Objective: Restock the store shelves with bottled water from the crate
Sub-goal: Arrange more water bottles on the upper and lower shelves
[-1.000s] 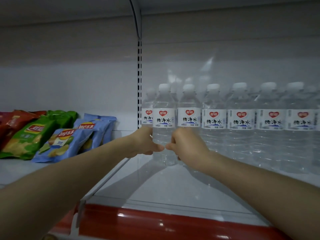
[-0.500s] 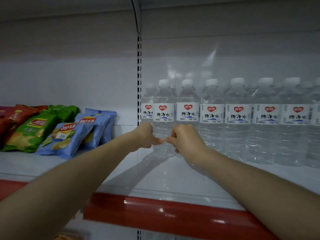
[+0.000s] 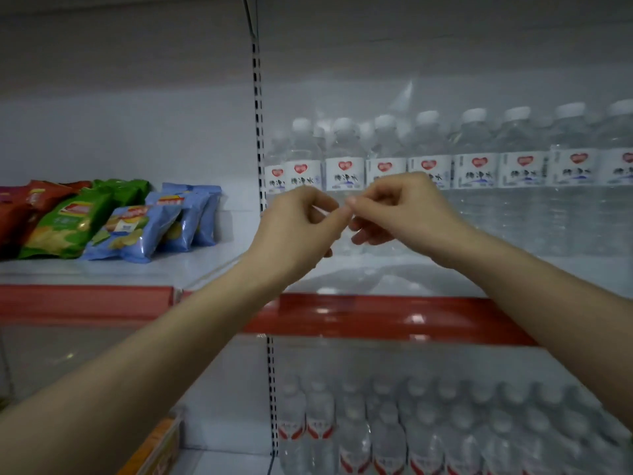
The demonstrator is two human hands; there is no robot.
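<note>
A row of clear water bottles point(image 3: 474, 173) with white caps and white labels bearing a red heart stands upright along the back of the upper shelf point(image 3: 376, 313). In front of the row's left end, my left hand point(image 3: 301, 228) and my right hand point(image 3: 404, 207) hover side by side. Their fingers are loosely curled and hold nothing, and the fingertips nearly meet. Both hands are apart from the bottles, out over the front part of the shelf. No crate is in view.
Blue chip bags point(image 3: 133, 228) and green chip bags point(image 3: 68, 221) lie on the shelf section to the left, beyond a slotted upright point(image 3: 258, 132). On the shelf below stand several more water bottles point(image 3: 428, 433). A red strip runs along the shelf front.
Both hands held bottles at the row's left end before. They have let go and drawn back toward me, and the view has tilted down to show the lower shelf.
</note>
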